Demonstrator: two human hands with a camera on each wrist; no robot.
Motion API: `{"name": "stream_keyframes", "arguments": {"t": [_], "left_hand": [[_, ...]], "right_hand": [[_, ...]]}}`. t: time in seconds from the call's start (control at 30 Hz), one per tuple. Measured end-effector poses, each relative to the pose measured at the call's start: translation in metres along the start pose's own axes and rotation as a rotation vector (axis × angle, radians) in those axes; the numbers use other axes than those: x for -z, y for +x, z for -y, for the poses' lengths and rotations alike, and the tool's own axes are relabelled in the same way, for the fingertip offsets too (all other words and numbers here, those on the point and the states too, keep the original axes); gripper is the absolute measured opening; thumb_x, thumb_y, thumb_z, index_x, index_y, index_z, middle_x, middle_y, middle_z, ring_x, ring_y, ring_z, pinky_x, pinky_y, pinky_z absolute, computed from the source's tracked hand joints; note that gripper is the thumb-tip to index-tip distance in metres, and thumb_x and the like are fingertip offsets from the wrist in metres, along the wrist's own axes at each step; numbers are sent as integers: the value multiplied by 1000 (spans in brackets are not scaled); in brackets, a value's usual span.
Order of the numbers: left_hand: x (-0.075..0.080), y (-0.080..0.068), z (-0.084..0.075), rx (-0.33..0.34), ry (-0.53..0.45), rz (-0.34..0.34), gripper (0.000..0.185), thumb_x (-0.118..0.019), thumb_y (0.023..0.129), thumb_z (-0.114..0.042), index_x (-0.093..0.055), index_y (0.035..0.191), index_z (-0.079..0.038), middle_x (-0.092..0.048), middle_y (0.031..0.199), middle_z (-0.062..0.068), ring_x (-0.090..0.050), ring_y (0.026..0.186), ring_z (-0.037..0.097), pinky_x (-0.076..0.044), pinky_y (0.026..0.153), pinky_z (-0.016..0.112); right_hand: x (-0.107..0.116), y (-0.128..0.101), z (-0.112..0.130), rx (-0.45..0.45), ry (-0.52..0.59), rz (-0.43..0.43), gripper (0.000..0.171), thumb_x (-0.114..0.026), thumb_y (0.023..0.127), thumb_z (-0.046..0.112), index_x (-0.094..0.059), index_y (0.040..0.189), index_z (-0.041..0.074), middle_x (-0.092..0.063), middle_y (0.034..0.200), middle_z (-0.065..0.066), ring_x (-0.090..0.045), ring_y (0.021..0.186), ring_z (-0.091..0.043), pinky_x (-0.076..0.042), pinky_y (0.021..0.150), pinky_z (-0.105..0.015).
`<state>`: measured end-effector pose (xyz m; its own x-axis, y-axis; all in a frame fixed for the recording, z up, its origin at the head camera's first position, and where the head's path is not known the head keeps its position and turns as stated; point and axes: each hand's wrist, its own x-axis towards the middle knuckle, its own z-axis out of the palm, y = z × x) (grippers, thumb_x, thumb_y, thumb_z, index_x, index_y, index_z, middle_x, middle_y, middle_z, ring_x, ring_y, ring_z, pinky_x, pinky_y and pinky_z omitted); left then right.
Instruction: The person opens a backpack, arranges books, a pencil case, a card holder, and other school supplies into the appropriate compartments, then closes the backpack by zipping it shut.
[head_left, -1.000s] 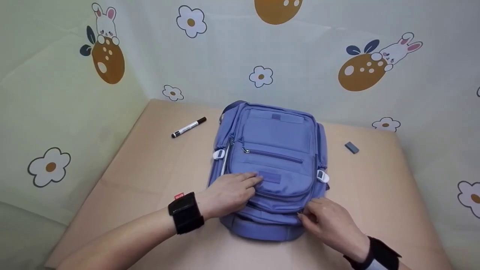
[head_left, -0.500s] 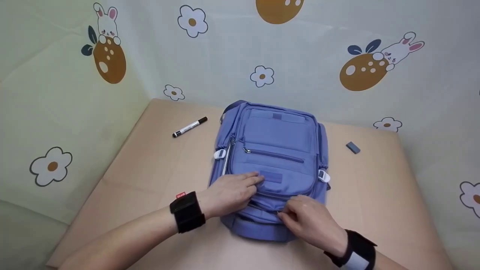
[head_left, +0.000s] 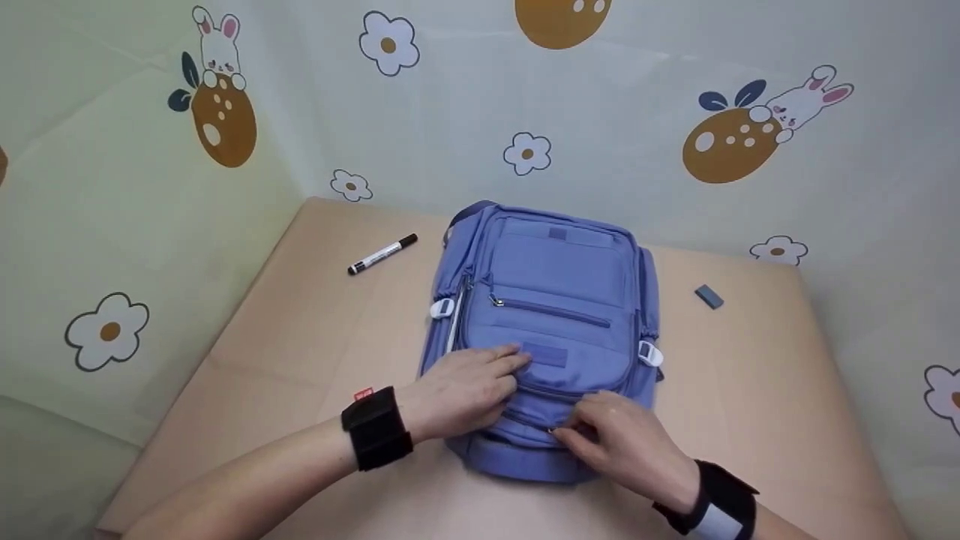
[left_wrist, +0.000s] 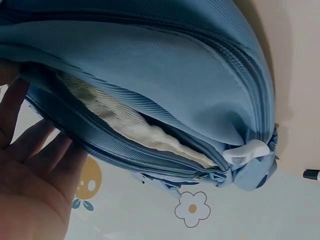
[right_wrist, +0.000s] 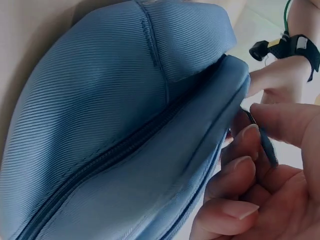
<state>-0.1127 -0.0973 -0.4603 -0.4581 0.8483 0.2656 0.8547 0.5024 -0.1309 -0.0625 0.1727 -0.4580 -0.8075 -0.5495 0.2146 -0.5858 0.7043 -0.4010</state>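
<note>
The left hand (head_left: 461, 390) lies flat, fingers straight, on the backpack (head_left: 551, 300). The right hand (head_left: 626, 442) pinches a zipper pull (right_wrist: 265, 142) at its near edge. Bare table (head_left: 300, 337) flanks both sides.

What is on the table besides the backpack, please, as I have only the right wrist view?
Observer: A marker lies left of the backpack, apart from it.
Operator: Anything on the other side?
Observer: A small grey block lies to its right, untouched.
Operator: Where is the left hand?
Observer: The left hand rests flat on the front pocket, fingers straight.
Operator: Does the right hand hold anything?
Observer: The right hand pinches a zipper pull at the near edge.
</note>
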Motion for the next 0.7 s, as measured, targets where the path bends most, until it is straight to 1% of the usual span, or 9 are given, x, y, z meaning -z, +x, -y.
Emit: {"name": "stream_keyframes", "arguments": {"t": [0.07,0.13,0.23,0.3,0.37,0.43,0.5,0.6,0.7], "left_hand": [[1,1,-4,0,-12,-29,11,-68,92,-22,-72,95,-12,-63,139,9,-56,132,27,-48,105,37],[2,2,-9,3,-31,-67,9,-68,92,-21,-72,92,-13,-67,129,7,-60,123,26,-50,101,36],[4,6,-18,5,-48,-128,7,-68,92,-22,-72,91,-16,-67,110,2,-61,103,20,-52,85,32],[6,9,-24,-8,-48,-146,7,-69,93,-23,-74,92,-18,-65,100,-2,-59,91,17,-50,75,29],[7,14,-32,-32,-41,-132,9,-68,95,-24,-76,95,-21,-64,95,-5,-56,85,14,-48,69,28],[7,19,-39,-62,-31,-106,11,-66,97,-26,-77,97,-22,-62,92,-7,-55,81,14,-46,65,27],[6,26,-47,-82,-33,-65,14,-64,99,-28,-77,103,-24,-60,91,-7,-53,80,13,-44,62,26],[2,37,-55,-97,-61,-4,18,-64,100,-31,-77,112,-27,-57,92,-7,-51,79,12,-42,60,25],[-1,44,-60,-93,-95,47,17,-67,98,-33,-77,111,-27,-57,93,-6,-50,81,12,-42,62,24]], "right_hand": [[3,-4,-5,0,7,-30,19,-77,92,30,-65,78,26,-51,75,21,-49,69,0,-45,61,-24],[8,-7,-12,-4,0,-70,15,-78,92,25,-67,80,26,-53,77,21,-51,71,0,-47,62,-25],[15,-13,-25,-5,-32,-126,13,-79,87,14,-71,84,24,-59,81,19,-54,75,0,-50,65,-27],[18,-17,-33,7,-48,-146,15,-81,84,9,-73,87,21,-65,84,17,-58,78,-1,-52,67,-28],[19,-22,-41,42,-63,-157,18,-83,81,6,-76,89,20,-68,88,15,-60,81,-3,-53,68,-28],[18,-25,-47,99,-67,-175,22,-85,78,4,-77,92,19,-70,91,13,-63,84,-5,-53,71,-27],[15,-27,-51,149,-82,-192,25,-88,76,3,-78,94,18,-70,94,13,-63,86,-7,-52,73,-24],[11,-27,-54,204,-96,-198,29,-90,73,3,-78,96,18,-68,96,13,-62,88,-8,-50,75,-22],[7,-25,-55,232,-102,-178,33,-89,73,1,-76,98,18,-65,98,11,-59,88,-9,-50,74,-23]]}}
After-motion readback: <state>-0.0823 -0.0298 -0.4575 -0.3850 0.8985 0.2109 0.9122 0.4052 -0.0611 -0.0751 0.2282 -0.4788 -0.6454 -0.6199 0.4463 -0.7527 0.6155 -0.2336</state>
